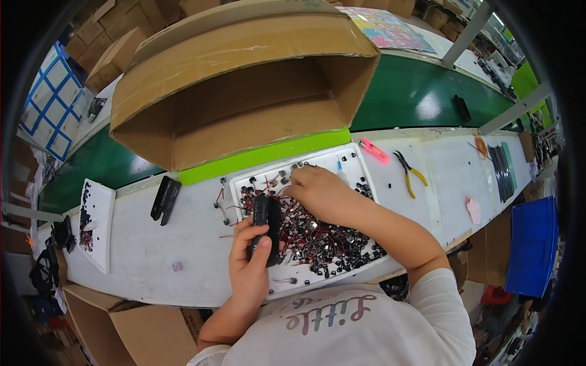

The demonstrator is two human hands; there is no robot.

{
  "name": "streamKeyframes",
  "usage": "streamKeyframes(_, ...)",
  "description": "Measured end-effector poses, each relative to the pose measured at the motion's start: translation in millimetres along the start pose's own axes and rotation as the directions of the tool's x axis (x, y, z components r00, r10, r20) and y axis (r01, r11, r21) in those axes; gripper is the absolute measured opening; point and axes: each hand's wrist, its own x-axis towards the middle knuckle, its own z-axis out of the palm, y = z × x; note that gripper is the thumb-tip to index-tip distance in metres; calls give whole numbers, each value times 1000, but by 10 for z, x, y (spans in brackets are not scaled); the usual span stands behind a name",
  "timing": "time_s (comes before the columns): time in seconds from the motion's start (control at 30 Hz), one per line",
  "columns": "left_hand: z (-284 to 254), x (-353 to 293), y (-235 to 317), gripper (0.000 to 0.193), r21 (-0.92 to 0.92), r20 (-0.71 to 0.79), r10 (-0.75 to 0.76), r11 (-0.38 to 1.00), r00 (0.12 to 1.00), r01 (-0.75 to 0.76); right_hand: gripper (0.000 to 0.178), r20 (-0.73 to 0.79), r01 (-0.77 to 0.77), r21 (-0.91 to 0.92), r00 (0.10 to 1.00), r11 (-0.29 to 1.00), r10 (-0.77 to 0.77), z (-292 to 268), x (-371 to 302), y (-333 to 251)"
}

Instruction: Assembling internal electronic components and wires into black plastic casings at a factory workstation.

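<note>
My left hand (249, 259) is wrapped round a black elongated plastic housing (266, 229), held tilted over the near left part of a white foam tray (293, 284). In the tray lies a heap of small black parts (332, 244) mixed with red and black wires. Over the far side of the tray, my right hand (314, 190) has its fingers bent and pinched together near some small wired parts (282, 177). What sits between those fingertips is too small to make out. A few wired parts (223, 210) lie on the table just left of the tray.
Behind the tray, a large open cardboard box (244, 91) stands by a bright green strip (268, 157). To the right lie a pink marker (374, 150) and yellow-handled pliers (410, 177). Leftward are another black housing (165, 200) and a second white tray (105, 229).
</note>
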Motion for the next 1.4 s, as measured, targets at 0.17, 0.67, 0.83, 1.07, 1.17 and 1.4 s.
streamKeyframes(0.17,-1,-10,-31,17,81,6,62,995,998,-62,26,-12,21,-18,1000,1000,-21,-58,-42,-58)
streamKeyframes(0.67,-21,7,-42,14,180,11,66,981,998,-67,10,57,0,171,998,985,-10,-333,-181,-171)
streamKeyframes(0.83,-8,14,-47,14,325,64,92,940,994,-108,10,6,10,312,1000,950,-13,-375,-253,-235)
streamKeyframes(1.07,-1,-7,-107,14,402,186,101,900,977,-169,6,-132,-13,479,987,878,87,-381,-278,-246)
streamKeyframes(1.17,6,-24,-143,12,375,182,53,919,982,-119,6,-145,2,505,986,863,83,-360,-277,-257)
streamKeyframes(1.4,80,-23,-118,18,135,58,42,990,997,-49,10,-201,44,605,975,795,99,-457,-302,-281)
